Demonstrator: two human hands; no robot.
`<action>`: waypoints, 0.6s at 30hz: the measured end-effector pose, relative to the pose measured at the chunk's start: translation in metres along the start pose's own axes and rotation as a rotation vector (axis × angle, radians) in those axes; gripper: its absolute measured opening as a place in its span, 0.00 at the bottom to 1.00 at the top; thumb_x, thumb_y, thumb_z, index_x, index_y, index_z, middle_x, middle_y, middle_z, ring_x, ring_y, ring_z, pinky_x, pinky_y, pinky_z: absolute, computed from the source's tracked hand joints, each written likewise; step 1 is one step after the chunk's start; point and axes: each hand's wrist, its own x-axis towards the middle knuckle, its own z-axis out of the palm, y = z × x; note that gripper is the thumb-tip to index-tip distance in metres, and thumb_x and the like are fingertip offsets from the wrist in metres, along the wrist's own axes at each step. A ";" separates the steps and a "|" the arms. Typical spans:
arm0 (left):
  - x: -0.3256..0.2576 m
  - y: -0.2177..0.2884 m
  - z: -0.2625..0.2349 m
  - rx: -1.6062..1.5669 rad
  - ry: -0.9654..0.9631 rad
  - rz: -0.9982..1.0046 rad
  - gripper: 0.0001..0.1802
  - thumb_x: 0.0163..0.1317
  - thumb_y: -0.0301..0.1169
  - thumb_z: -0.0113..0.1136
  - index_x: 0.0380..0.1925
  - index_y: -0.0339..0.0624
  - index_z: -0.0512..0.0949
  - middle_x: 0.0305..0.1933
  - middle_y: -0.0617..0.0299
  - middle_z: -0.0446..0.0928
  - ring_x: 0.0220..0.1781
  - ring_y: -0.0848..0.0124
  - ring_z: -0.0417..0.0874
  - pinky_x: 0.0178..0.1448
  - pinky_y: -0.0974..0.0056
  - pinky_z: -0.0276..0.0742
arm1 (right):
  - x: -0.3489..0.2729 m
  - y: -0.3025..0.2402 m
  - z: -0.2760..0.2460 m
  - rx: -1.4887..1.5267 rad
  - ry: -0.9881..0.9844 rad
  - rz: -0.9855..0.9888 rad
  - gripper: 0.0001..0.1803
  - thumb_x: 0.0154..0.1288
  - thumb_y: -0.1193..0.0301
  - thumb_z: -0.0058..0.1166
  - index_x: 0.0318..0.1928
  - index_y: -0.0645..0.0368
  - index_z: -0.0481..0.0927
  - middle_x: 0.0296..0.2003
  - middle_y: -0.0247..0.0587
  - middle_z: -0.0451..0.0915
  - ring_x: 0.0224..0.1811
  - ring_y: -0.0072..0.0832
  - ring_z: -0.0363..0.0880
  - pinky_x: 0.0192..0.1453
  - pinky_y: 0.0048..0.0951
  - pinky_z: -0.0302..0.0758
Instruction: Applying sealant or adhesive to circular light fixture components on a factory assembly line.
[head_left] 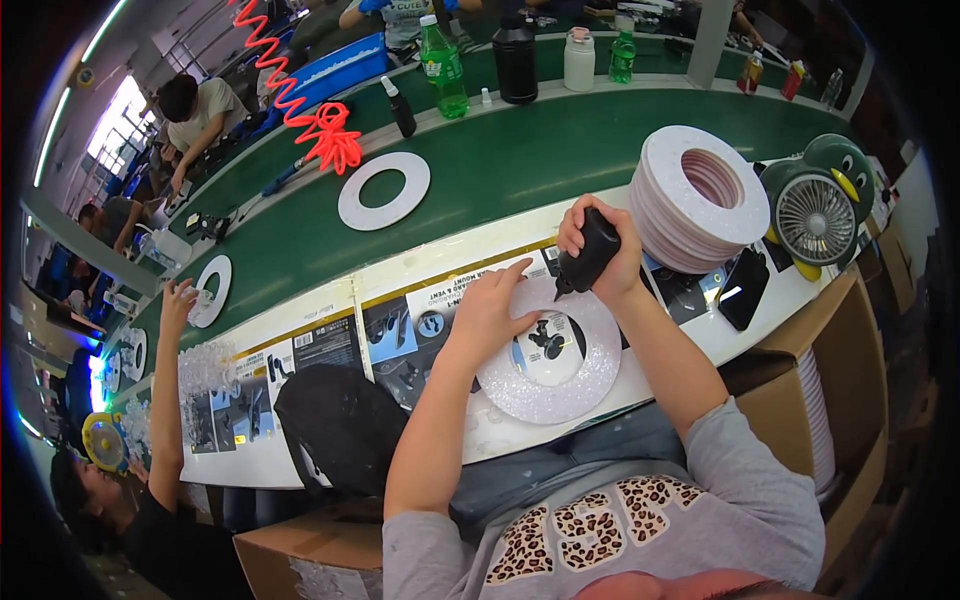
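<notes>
A white speckled ring [548, 402] lies flat on the printed cardboard in front of me. My left hand [484, 318] rests on its upper left part, thumb and fingers spread across the band. In my right hand [618, 255] is a black squeeze bottle [590, 250], tipped with its narrow nozzle down at the ring's upper edge. Whether anything comes out of the nozzle is too small to tell. Just right of the bottle stands a tall stack of similar white rings [668, 215].
A green conveyor belt [500, 150] runs beyond the worktop, carrying loose rings [412, 190]. A phone [744, 290] and a small fan [815, 220] sit at right, above an open carton [860, 370]. A black-covered rounded thing [335, 425] is left of my arm. A co-worker's hand [178, 303] reaches toward another ring.
</notes>
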 end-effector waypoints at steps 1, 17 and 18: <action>0.000 0.000 0.000 0.001 0.002 0.002 0.40 0.48 0.35 0.75 0.62 0.43 0.70 0.50 0.51 0.80 0.54 0.53 0.79 0.59 0.55 0.74 | 0.000 0.000 0.000 0.000 -0.007 0.004 0.17 0.68 0.57 0.36 0.31 0.58 0.64 0.21 0.35 0.64 0.25 0.24 0.63 0.37 0.25 0.64; -0.003 0.001 0.000 0.036 0.038 0.018 0.41 0.47 0.36 0.75 0.63 0.46 0.70 0.47 0.54 0.81 0.51 0.56 0.80 0.59 0.56 0.73 | -0.006 -0.019 -0.002 0.004 0.023 -0.002 0.17 0.68 0.57 0.35 0.31 0.58 0.65 0.22 0.35 0.65 0.26 0.24 0.64 0.38 0.26 0.65; -0.002 0.001 0.000 0.033 0.036 0.009 0.40 0.47 0.36 0.75 0.63 0.46 0.70 0.47 0.54 0.81 0.51 0.56 0.80 0.59 0.56 0.73 | -0.007 -0.017 -0.001 -0.022 0.016 0.007 0.17 0.68 0.57 0.35 0.31 0.58 0.65 0.21 0.35 0.65 0.25 0.24 0.64 0.37 0.25 0.65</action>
